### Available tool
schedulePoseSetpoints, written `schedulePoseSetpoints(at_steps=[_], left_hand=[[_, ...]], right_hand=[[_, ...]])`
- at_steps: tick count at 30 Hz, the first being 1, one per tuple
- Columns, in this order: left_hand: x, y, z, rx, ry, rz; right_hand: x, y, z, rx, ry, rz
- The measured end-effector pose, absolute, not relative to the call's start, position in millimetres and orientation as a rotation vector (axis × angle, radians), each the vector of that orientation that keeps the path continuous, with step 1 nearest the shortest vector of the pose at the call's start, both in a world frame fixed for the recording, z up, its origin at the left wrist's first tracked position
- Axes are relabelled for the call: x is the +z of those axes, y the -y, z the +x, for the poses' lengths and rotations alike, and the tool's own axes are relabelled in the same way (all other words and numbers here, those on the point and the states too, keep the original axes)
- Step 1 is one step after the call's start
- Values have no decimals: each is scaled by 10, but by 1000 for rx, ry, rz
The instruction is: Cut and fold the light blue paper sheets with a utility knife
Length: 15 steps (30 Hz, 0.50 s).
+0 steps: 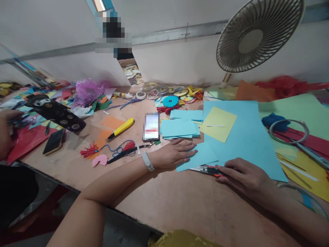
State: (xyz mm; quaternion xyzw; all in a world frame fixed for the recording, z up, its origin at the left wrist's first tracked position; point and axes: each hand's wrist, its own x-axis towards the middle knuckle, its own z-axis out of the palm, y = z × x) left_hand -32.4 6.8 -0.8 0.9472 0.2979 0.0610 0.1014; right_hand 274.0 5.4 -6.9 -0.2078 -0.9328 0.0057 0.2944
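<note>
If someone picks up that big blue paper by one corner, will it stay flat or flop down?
The big blue paper would probably droop, since it looks like a thin, wide sheet lying flat on the table. It is likely very light and might slide easily; the left hand presses a smaller blue piece down beside it.

A pale wall (180, 65) runs behind the brown bench (180, 202), crossed by a grey rail (164, 34). A fan (257, 34) stands at the bench's far right. A ceiling light (99, 4) glows overhead.
</note>
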Motion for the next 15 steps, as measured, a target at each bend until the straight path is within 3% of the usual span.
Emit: schedulePoseSetpoints(at_steps=[15], left_hand=[[-37,-68,-331,218,-888,2780]], right_hand=[[-97,39,2663,25,2535,-544]])
